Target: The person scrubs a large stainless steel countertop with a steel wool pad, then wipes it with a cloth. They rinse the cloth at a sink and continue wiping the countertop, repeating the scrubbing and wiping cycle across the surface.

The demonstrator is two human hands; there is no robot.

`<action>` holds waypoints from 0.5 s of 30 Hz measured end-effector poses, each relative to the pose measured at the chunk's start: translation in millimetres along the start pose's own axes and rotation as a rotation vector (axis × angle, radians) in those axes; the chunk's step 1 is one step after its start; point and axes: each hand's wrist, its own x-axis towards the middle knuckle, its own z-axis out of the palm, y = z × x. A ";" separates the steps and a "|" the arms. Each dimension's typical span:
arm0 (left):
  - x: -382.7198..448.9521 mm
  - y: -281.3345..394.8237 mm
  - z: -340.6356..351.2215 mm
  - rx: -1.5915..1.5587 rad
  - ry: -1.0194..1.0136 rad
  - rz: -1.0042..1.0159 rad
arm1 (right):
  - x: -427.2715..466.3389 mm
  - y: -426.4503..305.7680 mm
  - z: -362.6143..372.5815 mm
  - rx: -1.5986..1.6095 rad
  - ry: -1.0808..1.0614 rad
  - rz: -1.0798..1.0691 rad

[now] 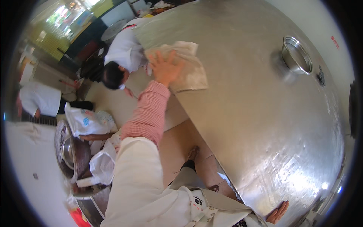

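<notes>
My left hand (166, 68), fingers spread, presses flat on a beige cloth (192, 73) near the far edge of a stainless steel table (232, 107). The cloth lies partly folded, with one side along the table's edge. Low in the view, my right hand (278, 212) rests on the same metal surface near its corner, holding nothing that shows. A round metal bowl (296, 55) stands on the table towards the wall, and a small dark scrap (321, 76) lies beside it.
Beyond the table edge a co-worker in white (124, 51) bends low; another person (42, 98) is farther left. A large basin holding a metal bowl (68, 151), a printed white sack (88, 120) and a plastic bag (103, 164) stand at the left. Tiled floor (178, 142) shows below.
</notes>
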 end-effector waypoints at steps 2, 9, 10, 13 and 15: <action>50.4 -52.0 7.6 0.143 0.015 0.008 | 10.6 1.9 0.7 -0.087 -0.118 0.033; 140.5 -88.7 13.8 0.147 -0.102 -0.197 | 18.8 -38.9 -32.5 -0.136 -0.202 0.155; 140.5 -87.6 9.3 0.162 -0.090 -0.196 | 27.4 -47.5 -33.4 -0.119 -0.182 0.131; 115.6 -81.4 21.1 0.238 -0.117 0.014 | 26.9 -41.9 -21.8 -0.106 -0.127 0.108; 66.9 -45.3 21.2 0.309 -0.145 0.217 | 20.4 -47.2 -19.6 -0.112 -0.106 0.117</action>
